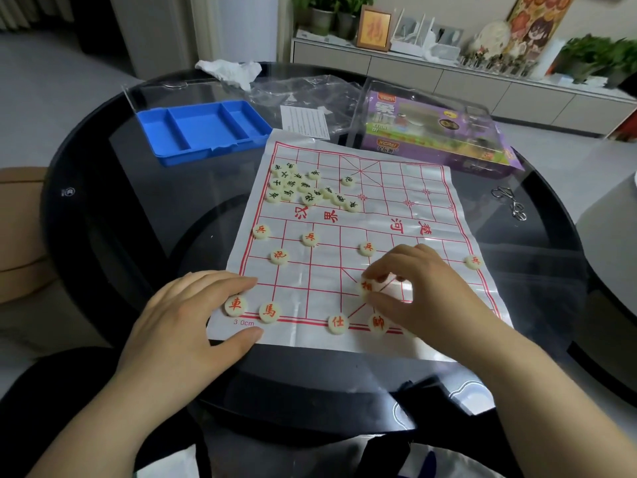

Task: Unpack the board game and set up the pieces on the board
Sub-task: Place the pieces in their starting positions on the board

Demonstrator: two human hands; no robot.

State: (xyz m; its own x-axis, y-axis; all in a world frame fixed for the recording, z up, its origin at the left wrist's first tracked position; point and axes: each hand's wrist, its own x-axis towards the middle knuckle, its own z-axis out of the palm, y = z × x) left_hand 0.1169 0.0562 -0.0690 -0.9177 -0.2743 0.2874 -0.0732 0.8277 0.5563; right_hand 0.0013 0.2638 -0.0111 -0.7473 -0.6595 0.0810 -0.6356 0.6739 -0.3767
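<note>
1. Board: lies spread flat on the dark round table, with its red grid facing up.
2. Left hand: rests flat on the board's near-left corner with fingers straight, gripping nothing. Fingertips sit just beside the corner piece.
3. Right hand: pinches a red-marked piece between thumb and fingertips, over the crossed lines at the near middle. Cannot tell whether it touches the board.
4. Set-out pieces: stand singly on the near half, four along the near edge and others further up.
5. Black-marked pieces: sit heaped loosely on the far-left part of the board.
6. Blue tray: sits beyond the board's far-left corner.
7. Purple box: sits at far right under a clear lid.
8. Clear bag and leaflet: lie between tray and box.
9. Crumpled tissue: lies at the far rim.
10. Metal rings: lie right of the board.
</note>
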